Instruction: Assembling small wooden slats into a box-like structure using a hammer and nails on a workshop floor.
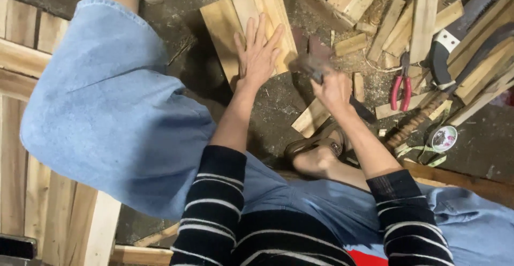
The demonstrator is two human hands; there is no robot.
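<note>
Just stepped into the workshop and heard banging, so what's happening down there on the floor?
A person is crouched over a small panel of wooden slats lying on the dusty floor. Their left hand presses flat on the panel. Their right hand grips a blurred tool, apparently a hammer, right at the panel's edge. Red-handled pliers, a hand saw and loose wood offcuts lie to the right.

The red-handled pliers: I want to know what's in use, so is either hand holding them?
No: the red-handled pliers lie on the floor among wood scraps, apart from both hands.
</note>
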